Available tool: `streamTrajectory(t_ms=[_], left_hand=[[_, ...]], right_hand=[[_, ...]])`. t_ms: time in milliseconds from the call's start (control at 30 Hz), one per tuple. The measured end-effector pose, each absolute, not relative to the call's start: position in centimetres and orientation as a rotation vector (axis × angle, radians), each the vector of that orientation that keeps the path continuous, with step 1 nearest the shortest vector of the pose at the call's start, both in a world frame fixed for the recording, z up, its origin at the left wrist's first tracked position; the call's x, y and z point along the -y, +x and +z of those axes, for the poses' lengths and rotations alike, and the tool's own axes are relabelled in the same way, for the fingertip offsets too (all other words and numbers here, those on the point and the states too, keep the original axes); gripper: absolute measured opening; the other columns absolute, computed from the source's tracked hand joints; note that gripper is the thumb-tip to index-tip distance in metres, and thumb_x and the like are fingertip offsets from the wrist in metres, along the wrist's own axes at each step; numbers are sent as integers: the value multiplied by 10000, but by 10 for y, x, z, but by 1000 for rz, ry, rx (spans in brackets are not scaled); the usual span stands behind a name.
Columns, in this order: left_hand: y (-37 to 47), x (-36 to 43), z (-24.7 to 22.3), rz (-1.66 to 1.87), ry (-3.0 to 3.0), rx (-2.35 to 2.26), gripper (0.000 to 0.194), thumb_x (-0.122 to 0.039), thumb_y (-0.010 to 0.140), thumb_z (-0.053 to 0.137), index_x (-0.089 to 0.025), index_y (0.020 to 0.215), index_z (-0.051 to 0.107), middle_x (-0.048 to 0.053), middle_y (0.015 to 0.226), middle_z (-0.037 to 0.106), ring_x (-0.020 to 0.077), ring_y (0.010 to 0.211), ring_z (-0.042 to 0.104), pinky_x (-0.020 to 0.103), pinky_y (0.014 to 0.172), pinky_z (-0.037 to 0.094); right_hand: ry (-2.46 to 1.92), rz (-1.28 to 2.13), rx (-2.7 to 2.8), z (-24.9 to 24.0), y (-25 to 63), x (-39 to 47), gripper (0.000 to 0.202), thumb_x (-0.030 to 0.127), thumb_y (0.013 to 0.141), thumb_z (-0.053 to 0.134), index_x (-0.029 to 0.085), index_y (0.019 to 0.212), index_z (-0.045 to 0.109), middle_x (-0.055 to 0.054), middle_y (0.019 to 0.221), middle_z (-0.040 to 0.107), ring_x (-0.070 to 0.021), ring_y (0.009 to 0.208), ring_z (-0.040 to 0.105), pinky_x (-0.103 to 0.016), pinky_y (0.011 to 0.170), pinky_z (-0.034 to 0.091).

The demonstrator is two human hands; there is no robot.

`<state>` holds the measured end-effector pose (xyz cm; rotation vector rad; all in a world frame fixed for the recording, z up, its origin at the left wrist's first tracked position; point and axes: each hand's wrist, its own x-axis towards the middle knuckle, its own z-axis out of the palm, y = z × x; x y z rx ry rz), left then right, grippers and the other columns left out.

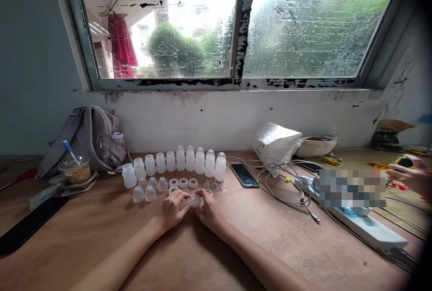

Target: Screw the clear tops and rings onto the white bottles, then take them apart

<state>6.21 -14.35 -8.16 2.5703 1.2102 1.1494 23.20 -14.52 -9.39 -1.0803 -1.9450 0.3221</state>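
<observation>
My left hand (174,210) and my right hand (207,210) meet low over the table, fingers pinched. A clear baby bottle nipple (195,199) is in my right fingers; my left fingers grip a small translucent bottle part beside it, mostly hidden. Behind them runs a row of frosted baby bottles (160,163), open-topped at left. Toward the right the row continues with bottles wearing domed caps (200,161). Loose clear caps (150,193) stand left of my hands. White collar rings (183,183) lie just beyond my fingers, and thin clear rings (222,187) to the right.
A phone (245,175) lies right of the bottles, with coiled cables (270,192) and a power strip (367,230) farther right. At left are a drink cup (74,173), a backpack (97,138) and a black slab (32,225). Another person's hand (413,176) reaches in at far right.
</observation>
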Motion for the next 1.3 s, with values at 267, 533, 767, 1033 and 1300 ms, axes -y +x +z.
streamTrajectory(t_ms=[267, 533, 767, 1033, 1300], left_hand=[[58, 142, -82, 1177, 2569, -1185, 174, -284, 826, 469, -232, 957, 570, 39, 946, 546, 151, 832, 551, 286, 742, 475], [54, 140, -77, 1131, 2473, -945, 332, -294, 753, 575, -212, 1070, 522, 54, 1005, 581, 189, 939, 540, 351, 842, 446], [51, 140, -73, 1178, 2508, -916, 313, -325, 757, 575, -210, 1045, 530, 55, 993, 584, 180, 928, 545, 333, 812, 467], [52, 146, -71, 1163, 2772, -884, 296, -325, 782, 540, -192, 1046, 530, 65, 979, 598, 176, 916, 559, 324, 818, 472], [58, 147, -74, 1150, 2829, -820, 313, -305, 771, 541, -193, 1061, 511, 66, 973, 598, 177, 916, 560, 321, 815, 476]], right_hand=[[-1067, 307, 2020, -87, 234, 150, 221, 223, 687, 606, 176, 891, 537, -52, 838, 527, -177, 773, 494, -296, 698, 423], [-1083, 765, 1887, -77, 233, 151, 341, 404, 677, 628, 151, 906, 618, 24, 597, 517, -96, 538, 434, -210, 504, 358], [-983, 1138, 1744, -75, 234, 149, 335, 298, 705, 582, 161, 1012, 574, -1, 700, 607, -136, 647, 547, -250, 588, 421], [-1003, 997, 1761, -75, 235, 151, 124, 264, 712, 546, 166, 769, 496, 3, 702, 580, -129, 647, 547, -246, 592, 428], [-1020, 748, 1902, -79, 233, 150, 62, 124, 680, 440, 183, 693, 427, 68, 527, 428, -77, 491, 389, -182, 459, 286]])
